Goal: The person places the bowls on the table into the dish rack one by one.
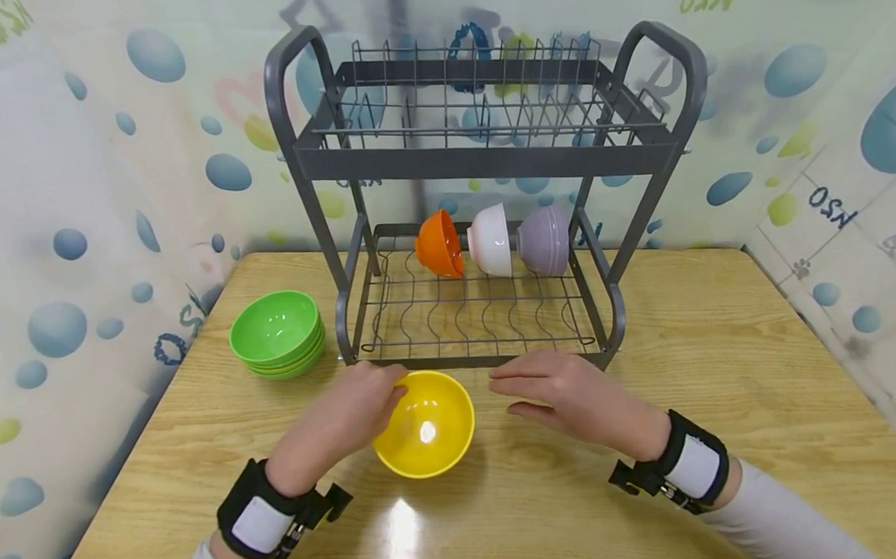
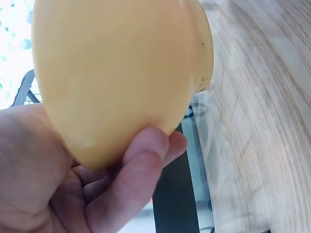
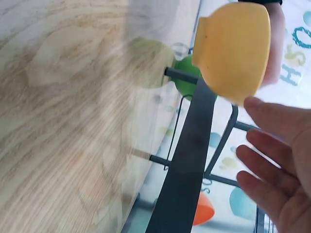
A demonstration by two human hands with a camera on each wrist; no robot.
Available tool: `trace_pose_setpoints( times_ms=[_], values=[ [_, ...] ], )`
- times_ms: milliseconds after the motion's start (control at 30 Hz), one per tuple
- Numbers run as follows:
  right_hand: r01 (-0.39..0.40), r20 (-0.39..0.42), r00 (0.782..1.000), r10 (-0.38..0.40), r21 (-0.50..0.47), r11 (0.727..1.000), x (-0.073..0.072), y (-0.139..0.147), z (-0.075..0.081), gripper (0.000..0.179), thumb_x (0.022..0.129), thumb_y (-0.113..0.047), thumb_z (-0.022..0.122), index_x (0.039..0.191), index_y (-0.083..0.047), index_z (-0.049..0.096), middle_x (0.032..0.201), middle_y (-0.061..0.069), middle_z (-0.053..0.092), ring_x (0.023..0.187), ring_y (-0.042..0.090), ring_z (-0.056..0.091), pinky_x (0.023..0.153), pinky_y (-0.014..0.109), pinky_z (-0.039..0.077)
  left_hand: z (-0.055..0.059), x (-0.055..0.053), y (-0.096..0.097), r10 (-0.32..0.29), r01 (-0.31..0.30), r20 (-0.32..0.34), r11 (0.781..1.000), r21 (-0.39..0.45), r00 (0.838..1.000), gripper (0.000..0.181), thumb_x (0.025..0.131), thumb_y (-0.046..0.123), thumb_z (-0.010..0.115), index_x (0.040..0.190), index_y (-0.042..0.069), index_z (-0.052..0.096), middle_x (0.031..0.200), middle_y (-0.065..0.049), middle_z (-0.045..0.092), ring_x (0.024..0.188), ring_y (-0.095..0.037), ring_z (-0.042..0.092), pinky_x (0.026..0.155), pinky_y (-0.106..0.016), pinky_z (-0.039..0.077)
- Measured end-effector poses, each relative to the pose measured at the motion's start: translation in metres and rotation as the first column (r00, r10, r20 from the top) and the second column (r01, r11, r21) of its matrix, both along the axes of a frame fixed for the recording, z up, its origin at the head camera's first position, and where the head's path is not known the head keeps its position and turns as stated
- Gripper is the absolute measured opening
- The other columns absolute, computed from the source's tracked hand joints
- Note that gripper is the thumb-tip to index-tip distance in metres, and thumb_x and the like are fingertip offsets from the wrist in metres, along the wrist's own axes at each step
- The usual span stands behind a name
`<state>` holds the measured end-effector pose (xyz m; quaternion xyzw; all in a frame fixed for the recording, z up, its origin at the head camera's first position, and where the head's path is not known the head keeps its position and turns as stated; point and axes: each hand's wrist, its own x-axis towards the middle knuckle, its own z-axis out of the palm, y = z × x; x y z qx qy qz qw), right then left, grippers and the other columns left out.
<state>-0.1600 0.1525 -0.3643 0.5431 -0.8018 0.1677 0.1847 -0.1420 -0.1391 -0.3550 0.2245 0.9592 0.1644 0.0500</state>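
Note:
A yellow bowl [image 1: 427, 430] is held just above the table in front of the rack, its opening turned up toward the head camera. My left hand [image 1: 356, 408] grips its left rim; in the left wrist view the thumb and fingers [image 2: 141, 174] pinch the wall of the bowl. To the right of the bowl, my right hand [image 1: 565, 391] holds nothing, its fingers extended and slightly bent. The right wrist view shows a gap between most of its fingers [image 3: 265, 150] and the yellow bowl [image 3: 235, 51], with one fingertip close to the rim.
A two-tier dark dish rack [image 1: 488, 163] stands behind the hands. Tilted on its lower tier are an orange bowl [image 1: 441, 245], a white bowl [image 1: 491, 242] and a purple bowl [image 1: 544, 242]. Several stacked green bowls [image 1: 276, 330] sit left of the rack on the wooden table [image 1: 722, 367].

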Motion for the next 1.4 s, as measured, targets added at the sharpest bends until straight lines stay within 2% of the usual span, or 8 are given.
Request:
trace_pose_setpoints(
  times_ms=[167,300,400,567,967,1233,1333,1400],
  values=[
    [-0.145,-0.035,0.989,0.145,0.021,0.989,0.007,-0.011,-0.001,0.048,0.078,-0.021,0.077,0.122,-0.01,0.065,0.124,0.003,0.066,0.115,0.016,0.06,0.097,0.026,0.049,-0.002,-0.002,0.006,-0.012,0.012,0.012,1.0,0.022,1.0,0.009,0.092,0.014,0.061,0.093,0.006,0.066,0.066,0.002,0.056,0.055,-0.009,0.048,0.048,-0.021,0.041],
    [-0.195,-0.124,0.971,0.204,0.08,0.978,0.012,-0.022,-0.002,0.044,0.08,-0.024,0.075,0.12,-0.01,0.065,0.124,0.003,0.066,0.117,0.015,0.06,0.101,0.028,0.046,-0.004,-0.003,0.008,-0.043,0.043,-0.004,0.999,0.028,0.999,0.008,0.091,0.013,0.062,0.092,0.006,0.066,0.065,0.002,0.054,0.055,-0.008,0.047,0.047,-0.02,0.039],
    [-0.203,-0.158,0.962,0.223,0.132,0.97,0.014,-0.027,-0.003,0.04,0.081,-0.022,0.075,0.119,-0.012,0.066,0.123,0.001,0.067,0.118,0.014,0.059,0.104,0.03,0.044,-0.005,-0.004,0.009,-0.069,0.07,-0.03,0.997,0.027,0.997,0.007,0.09,0.012,0.063,0.09,0.006,0.066,0.064,0.003,0.053,0.055,-0.008,0.046,0.048,-0.019,0.038],
    [-0.217,-0.144,0.959,0.244,0.18,0.959,0.016,-0.032,-0.008,0.032,0.085,-0.016,0.07,0.117,-0.014,0.068,0.12,-0.001,0.068,0.116,0.01,0.06,0.105,0.028,0.043,-0.005,-0.005,0.009,-0.084,0.086,-0.052,0.996,0.036,0.995,0.006,0.09,0.011,0.063,0.087,0.006,0.065,0.063,0.003,0.052,0.054,-0.008,0.046,0.047,-0.019,0.037],
    [-0.229,-0.172,0.949,0.263,0.195,0.954,0.018,-0.035,-0.005,0.018,0.085,-0.012,0.069,0.103,-0.015,0.071,0.108,-0.004,0.072,0.106,0.01,0.064,0.104,0.029,0.044,-0.004,-0.003,0.008,-0.066,0.065,0.016,0.995,0.078,0.998,0.006,0.091,0.012,0.062,0.089,0.008,0.066,0.062,0.004,0.05,0.052,-0.007,0.045,0.045,-0.019,0.037],
    [-0.231,-0.198,0.942,0.271,0.2,0.952,0.017,-0.031,0.006,0.02,0.082,-0.012,0.072,0.102,-0.013,0.071,0.105,-0.003,0.072,0.102,0.009,0.065,0.101,0.029,0.047,-0.007,-0.004,0.005,-0.056,0.066,-0.065,0.986,0.156,0.996,0.018,0.095,0.021,0.057,0.099,0.007,0.068,0.069,0.004,0.06,0.055,-0.004,0.045,0.051,-0.017,0.042],
    [-0.228,-0.205,0.942,0.264,0.182,0.956,0.015,-0.027,0.01,0.023,0.08,-0.01,0.073,0.103,-0.013,0.072,0.106,-0.002,0.073,0.102,0.01,0.066,0.099,0.031,0.048,-0.007,-0.005,0.003,-0.033,0.065,-0.156,0.976,0.206,0.987,0.021,0.096,0.021,0.055,0.103,0.007,0.07,0.079,0.001,0.068,0.061,-0.005,0.054,0.058,-0.018,0.049],
    [-0.23,-0.205,0.943,0.26,0.159,0.96,0.014,-0.024,0.014,0.024,0.079,-0.01,0.074,0.103,-0.013,0.072,0.106,-0.002,0.073,0.102,0.011,0.066,0.098,0.032,0.049,-0.007,-0.006,0.001,-0.026,0.082,-0.244,0.972,0.222,0.97,0.019,0.096,0.018,0.056,0.103,0.009,0.07,0.089,-0.001,0.072,0.072,-0.008,0.063,0.067,-0.022,0.055]
  ],
)
